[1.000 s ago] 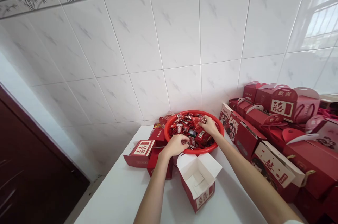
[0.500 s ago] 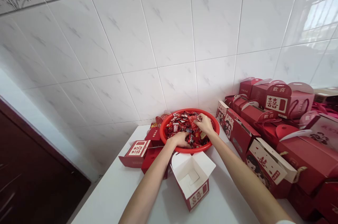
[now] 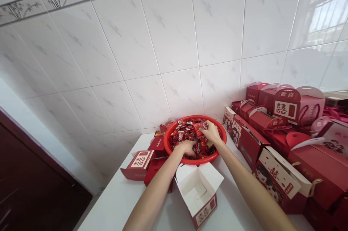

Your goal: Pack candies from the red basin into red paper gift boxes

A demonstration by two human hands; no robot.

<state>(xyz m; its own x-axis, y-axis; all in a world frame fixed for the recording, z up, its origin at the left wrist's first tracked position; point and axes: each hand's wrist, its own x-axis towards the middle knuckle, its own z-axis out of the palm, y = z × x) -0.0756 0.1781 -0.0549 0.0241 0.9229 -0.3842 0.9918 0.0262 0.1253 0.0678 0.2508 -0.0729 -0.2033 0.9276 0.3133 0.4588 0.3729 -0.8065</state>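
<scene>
A round red plastic basin (image 3: 199,161) full of red-wrapped candies (image 3: 187,129) stands against the wall. My right hand (image 3: 212,133) is over its right side, fingers pinched on a red candy packet (image 3: 199,129). Down among the candies at the front left, my left hand (image 3: 186,147) has its fingers curled; the tips are hidden, and I cannot make out what they hold. Just in front of the basin, between my forearms, an open red box (image 3: 197,196) with a white inside stands with its flaps spread. No contents show inside it.
Several red gift boxes (image 3: 282,133) with handles are crowded along the right side. Left of the basin, more red boxes lie, one with a white label (image 3: 141,159). The white table (image 3: 111,202) meets a tiled wall (image 3: 179,93). A dark red door (image 3: 29,173) is at far left.
The view has tilted up slightly, so the basin and boxes appear a little lower. My left hand is slightly deeper among the candies; my right hand stays at the basin's right side.
</scene>
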